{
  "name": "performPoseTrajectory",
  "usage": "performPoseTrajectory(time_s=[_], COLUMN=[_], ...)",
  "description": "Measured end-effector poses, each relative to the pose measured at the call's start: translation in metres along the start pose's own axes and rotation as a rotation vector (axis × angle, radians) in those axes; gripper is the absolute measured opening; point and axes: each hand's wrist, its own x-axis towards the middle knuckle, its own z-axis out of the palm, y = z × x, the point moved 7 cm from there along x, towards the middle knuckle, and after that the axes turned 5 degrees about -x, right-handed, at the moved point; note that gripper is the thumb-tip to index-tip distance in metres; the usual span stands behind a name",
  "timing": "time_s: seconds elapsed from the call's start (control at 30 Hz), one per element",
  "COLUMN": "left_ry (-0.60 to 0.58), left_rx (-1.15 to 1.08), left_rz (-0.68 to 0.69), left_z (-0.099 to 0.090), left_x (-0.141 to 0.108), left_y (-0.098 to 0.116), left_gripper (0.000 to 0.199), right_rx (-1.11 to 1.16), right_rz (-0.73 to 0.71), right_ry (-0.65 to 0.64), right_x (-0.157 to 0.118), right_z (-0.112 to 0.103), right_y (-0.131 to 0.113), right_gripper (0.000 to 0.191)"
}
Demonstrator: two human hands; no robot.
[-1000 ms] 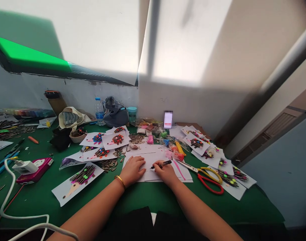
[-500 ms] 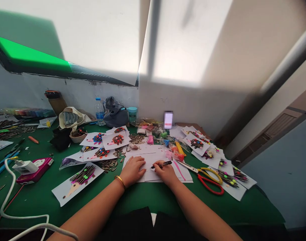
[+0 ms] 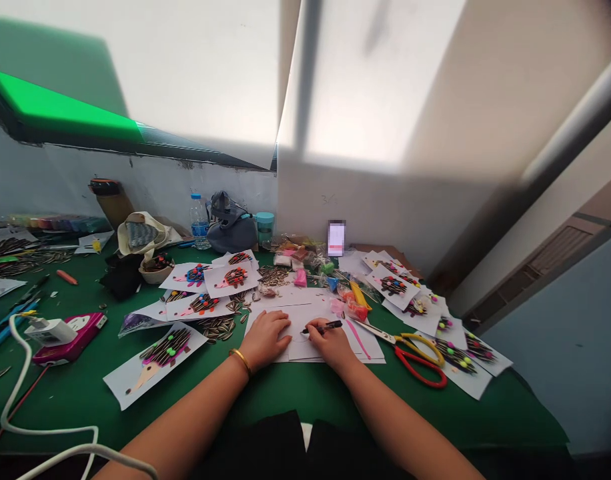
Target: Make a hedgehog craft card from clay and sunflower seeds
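My left hand (image 3: 267,340) lies flat on the left part of a white paper (image 3: 305,308), fingers stretched out, a gold bangle at the wrist. My right hand (image 3: 329,343) grips a black pen (image 3: 330,327), its tip at the paper near my left thumb. Faint lines show on the sheet by the tip. A pink strip (image 3: 358,340) lies on the paper's right side. Just right of the paper are scissors (image 3: 419,360) with yellow and red handles. Cards with hedgehog figures made of seeds (image 3: 155,365) lie on the left, and several more cards (image 3: 425,313) on the right.
Loose seeds (image 3: 218,328) and coloured clay packets (image 3: 353,303) surround the paper on the green table (image 3: 285,393). A phone (image 3: 336,239) stands at the wall. Behind are a water bottle (image 3: 199,223) and a teal-lidded jar (image 3: 264,230). A white cable and magenta power block (image 3: 80,337) lie left.
The pen in my right hand has shifted very slightly. A small curved line shows near its tip. My left hand stays in place.
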Motion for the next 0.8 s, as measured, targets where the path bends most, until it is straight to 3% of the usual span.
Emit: performPoseTrajectory(time_s=[0.57,0.8], left_ry=[-0.009,-0.009], left_rx=[0.012,0.02], left_rz=[-0.004,0.001], left_z=[0.001,0.0014], left_x=[-0.0002,0.0007], left_y=[-0.0008,-0.0008], left_gripper=[0.035,0.035], right_rx=[0.028,0.14], right_rz=[-0.019,-0.008], right_ry=[-0.06,-0.083], right_x=[-0.0015,-0.0018], right_z=[0.0064,0.006], right_y=[-0.0034,-0.0039], right_gripper=[0.024,0.026])
